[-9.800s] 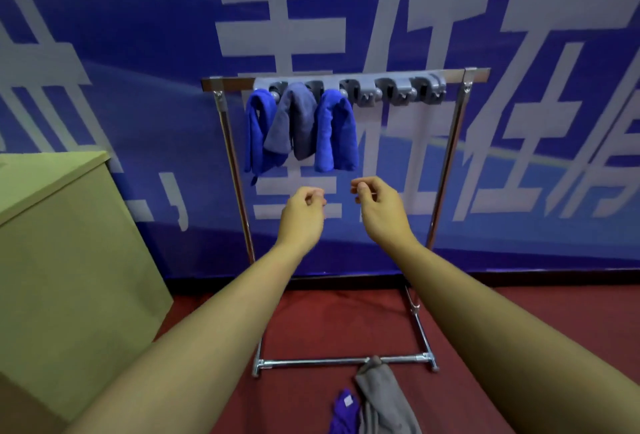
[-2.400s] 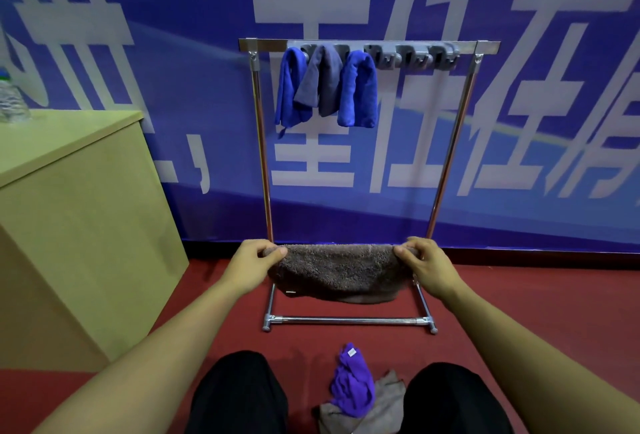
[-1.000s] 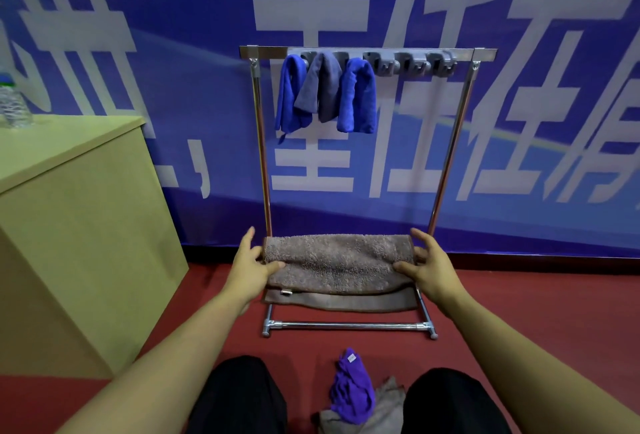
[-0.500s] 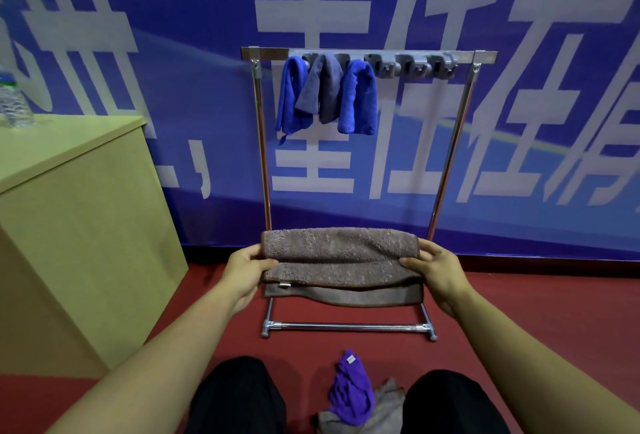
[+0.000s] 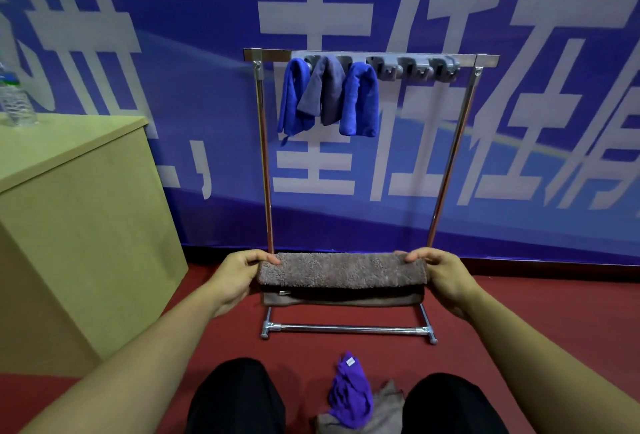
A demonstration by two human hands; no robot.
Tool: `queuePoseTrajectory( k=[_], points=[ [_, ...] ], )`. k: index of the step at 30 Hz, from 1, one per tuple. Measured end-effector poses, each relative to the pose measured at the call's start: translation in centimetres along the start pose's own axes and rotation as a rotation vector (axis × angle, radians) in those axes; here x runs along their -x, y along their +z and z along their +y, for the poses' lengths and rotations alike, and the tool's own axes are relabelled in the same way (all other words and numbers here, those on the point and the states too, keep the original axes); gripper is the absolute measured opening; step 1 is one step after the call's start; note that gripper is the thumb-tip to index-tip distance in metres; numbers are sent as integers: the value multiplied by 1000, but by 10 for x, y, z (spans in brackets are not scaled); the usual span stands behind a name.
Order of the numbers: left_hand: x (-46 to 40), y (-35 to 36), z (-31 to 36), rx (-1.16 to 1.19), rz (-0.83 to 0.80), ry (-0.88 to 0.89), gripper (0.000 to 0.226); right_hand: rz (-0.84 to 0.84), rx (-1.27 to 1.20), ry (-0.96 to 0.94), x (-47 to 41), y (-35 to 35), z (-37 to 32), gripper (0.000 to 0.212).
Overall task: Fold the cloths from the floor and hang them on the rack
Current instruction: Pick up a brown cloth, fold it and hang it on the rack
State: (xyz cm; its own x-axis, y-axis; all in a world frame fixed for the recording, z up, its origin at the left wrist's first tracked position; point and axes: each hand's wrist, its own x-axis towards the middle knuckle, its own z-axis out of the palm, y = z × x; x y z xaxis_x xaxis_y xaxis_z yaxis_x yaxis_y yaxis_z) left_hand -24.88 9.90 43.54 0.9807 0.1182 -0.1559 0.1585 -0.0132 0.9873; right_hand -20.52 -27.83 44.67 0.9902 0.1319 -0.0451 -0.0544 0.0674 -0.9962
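Three cloths (image 5: pixel 327 97) hang on rack (image 5: pixel 450 160), two lie on floor (image 5: pixel 554 312); folded brown towel (image 5: pixel 341 276) stretched between left hand (image 5: pixel 239 276) and right hand (image 5: pixel 445 276), each gripping an end.

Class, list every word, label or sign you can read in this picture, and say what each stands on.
Blue wall banner: large white Chinese characters, cropped by the frame; one looks like "住", the others uncertain.
White tag on the crumpled purple cloth: too small to read.
Label on the clear plastic bottle: blurred, unreadable.
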Motion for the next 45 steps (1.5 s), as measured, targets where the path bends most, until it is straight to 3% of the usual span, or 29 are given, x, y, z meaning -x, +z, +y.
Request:
queuePoseTrajectory(
  k=[7, 11, 14, 18, 22, 31, 34, 37, 42, 45],
  points=[
    [-6, -17, -8, -359, -6, 94, 45, -78, 178, 15, 0, 3, 1, 22],
    [5, -3, 6, -264, 1, 81, 46, -36, 152, 93, 0, 10, -1, 39],
    [4, -2, 11, -116, -7, 18, 42, -10, 90, 164, 2, 10, -2, 33],
    [2, -2, 9, -189, -22, 91, 15, -31, 237, 1, 3, 7, 2, 20],
    [1, 5, 12, -254, 91, 206, 10, 17, 248, -77, 2, 11, -1, 10],
    [-9, 25, 29, -262, 247, 317, 17, 130, 267, -195, -9, 20, -21, 30],
    [-15, 26, 35, -367, 212, 326, 38, 86, 307, -176, -7, 17, -31, 42],
    [-21, 32, 43, -600, 100, 296, 48, 40, 488, -206, -9, 16, -44, 23],
    [-21, 51, 63, -845, -7, 299, 22, 106, 542, -321, -17, 21, -64, 19],
    [-20, 64, 75, -928, -1, 280, 20, 128, 550, -341, -26, 23, -78, 14]
  ],
)
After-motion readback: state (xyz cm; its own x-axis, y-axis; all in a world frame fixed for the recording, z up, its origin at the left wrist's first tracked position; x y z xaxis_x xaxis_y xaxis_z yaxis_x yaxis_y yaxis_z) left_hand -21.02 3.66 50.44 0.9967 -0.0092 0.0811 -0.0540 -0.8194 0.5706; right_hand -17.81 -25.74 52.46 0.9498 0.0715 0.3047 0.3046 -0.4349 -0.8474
